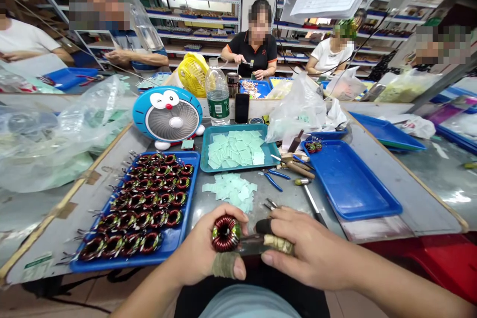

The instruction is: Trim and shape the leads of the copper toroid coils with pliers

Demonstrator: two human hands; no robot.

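Observation:
A copper-wound ring coil [225,233] with green patches on its sides sits in my left hand [212,248], whose thumb is wrapped in tape. My right hand [298,248], with a dark cover on one finger, grips a tool with a wrapped handle [278,244]; its thin blade points at the coil's right side. Bare metal tips show just above the right fingers. Beyond my hands lies a loose pile of pale green sheets [238,191], and behind it a teal tray [208,163] holds more of them. At the left, a blue tray [192,174] carries rows of similar coils.
A hammer [311,198] and blue pliers [274,180] lie right of the sheets. Farther right is a blue tray [354,184] with a few coils at its corner. A blue fan [167,114] and bottle [218,99] stand behind. Several people sit across the bench.

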